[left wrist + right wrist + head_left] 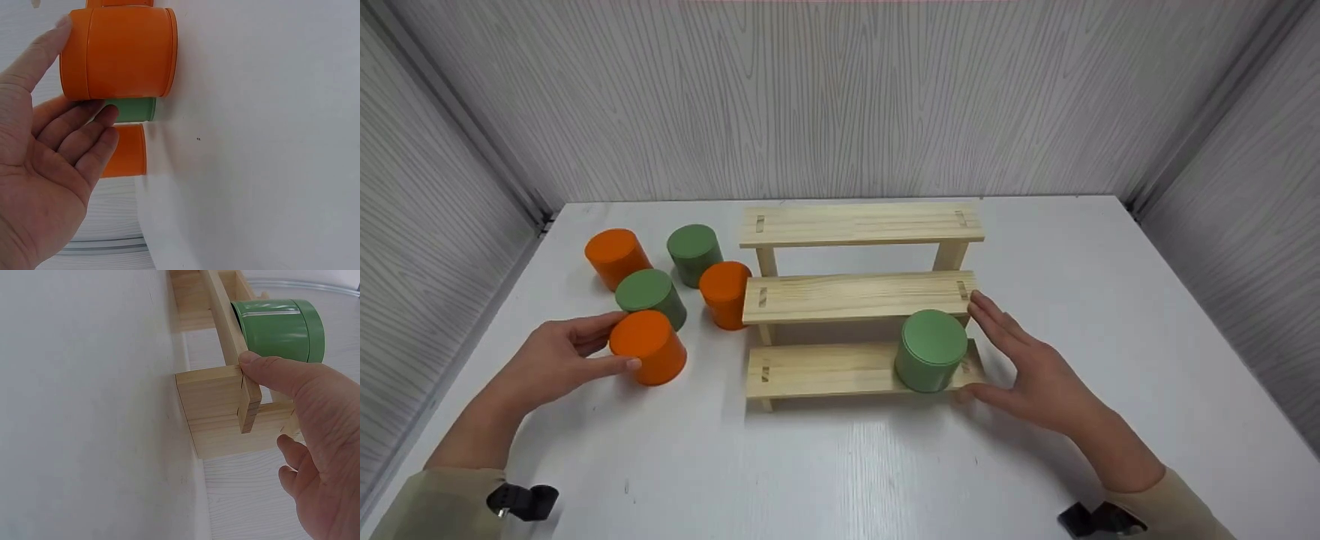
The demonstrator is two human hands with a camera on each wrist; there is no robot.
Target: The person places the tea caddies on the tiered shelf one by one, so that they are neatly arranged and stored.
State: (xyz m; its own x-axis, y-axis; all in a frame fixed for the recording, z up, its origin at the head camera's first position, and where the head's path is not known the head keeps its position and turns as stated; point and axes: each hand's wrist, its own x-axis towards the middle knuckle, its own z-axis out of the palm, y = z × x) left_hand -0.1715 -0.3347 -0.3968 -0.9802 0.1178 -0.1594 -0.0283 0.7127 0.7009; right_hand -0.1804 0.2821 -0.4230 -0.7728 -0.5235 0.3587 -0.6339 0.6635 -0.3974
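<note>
My left hand (pixel 551 364) pinches an orange lidded canister (pixel 651 349) between thumb and fingers at the left. In the left wrist view, the thumb lies at the lid end of the orange canister (pixel 121 53), and the other fingers reach along its far side. A green lidded canister (pixel 931 352) stands upright on the right part of the lowest step of a three-step wooden rack (pixel 825 371). Beside it is my right hand (pixel 1039 382), fingers extended; in the right wrist view its thumb (pixel 275 371) touches the step's end, apart from the green canister (pixel 278 332).
Left of the rack stand two more orange canisters (pixel 617 259) and two more green ones (pixel 694 255); one green canister (pixel 651 296) is right behind the held one. Grey wood-grain panels (pixel 840 97) enclose the white table (pixel 840 480) at the back and sides.
</note>
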